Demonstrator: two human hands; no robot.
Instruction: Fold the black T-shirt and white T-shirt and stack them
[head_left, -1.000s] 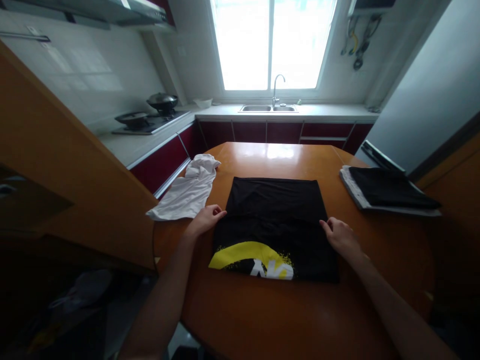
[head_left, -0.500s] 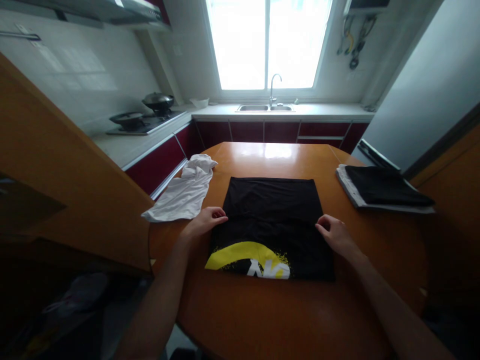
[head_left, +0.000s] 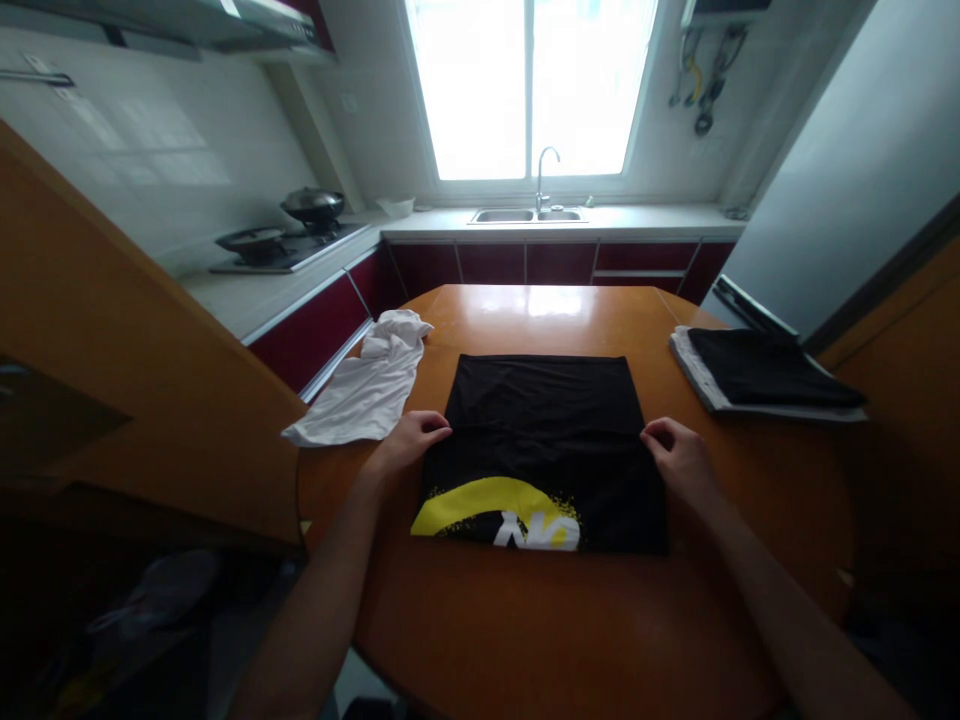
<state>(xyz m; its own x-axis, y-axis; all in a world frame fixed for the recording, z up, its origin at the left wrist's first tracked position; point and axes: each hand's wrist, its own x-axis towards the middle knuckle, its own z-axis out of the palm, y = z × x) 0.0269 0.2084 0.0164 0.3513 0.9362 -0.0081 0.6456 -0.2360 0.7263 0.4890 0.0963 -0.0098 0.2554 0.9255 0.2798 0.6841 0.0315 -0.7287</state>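
A black T-shirt (head_left: 540,400) lies folded and flat on the wooden table (head_left: 555,630), its yellow and white print at the near edge. My left hand (head_left: 417,437) pinches the shirt's left edge about halfway up. At the opposite edge, my right hand (head_left: 677,455) pinches the fabric between thumb and fingers. A faint crease runs across the shirt between the two hands.
Left of the shirt lies a crumpled white garment (head_left: 367,385), partly over the table edge. A stack of folded clothes (head_left: 765,370), black on top, sits at the right. Beyond the table are a sink (head_left: 506,215) and a stove (head_left: 292,250).
My right hand has shifted slightly outward to the right along with its pinch on the shirt's edge. The fabric between the hands looks smoother. My left hand has barely moved.
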